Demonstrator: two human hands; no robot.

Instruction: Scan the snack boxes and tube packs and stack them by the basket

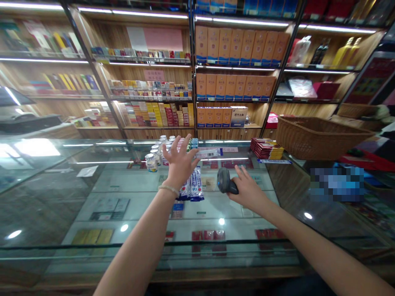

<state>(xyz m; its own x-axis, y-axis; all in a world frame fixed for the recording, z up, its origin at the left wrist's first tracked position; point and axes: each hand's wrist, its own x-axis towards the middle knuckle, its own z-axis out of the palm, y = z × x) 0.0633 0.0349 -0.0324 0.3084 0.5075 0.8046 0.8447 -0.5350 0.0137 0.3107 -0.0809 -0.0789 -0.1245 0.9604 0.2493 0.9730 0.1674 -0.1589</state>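
Observation:
My left hand (179, 164), with a band at its wrist, holds a slim white-and-blue packet (210, 153) by one end, its barcode facing up. The outer fingers of that hand are spread. Below it, several blue-and-white wrapped candy packs (195, 185) lie side by side on the glass counter, partly hidden by the hand. My right hand (247, 189) grips a dark handheld barcode scanner (225, 181), its head near the packet. Behind my left hand stand several small white-capped bottles (152, 161), along with pink and green packs that my fingers partly cover.
The glass display counter (138, 197) has boxes beneath its top. At the right lie stacked red and yellow packs (266, 149), a blue packet (274, 161) and a wicker basket (321, 137). Lit shelves of boxes (236, 45) line the wall. A white paper (87, 171) lies at left.

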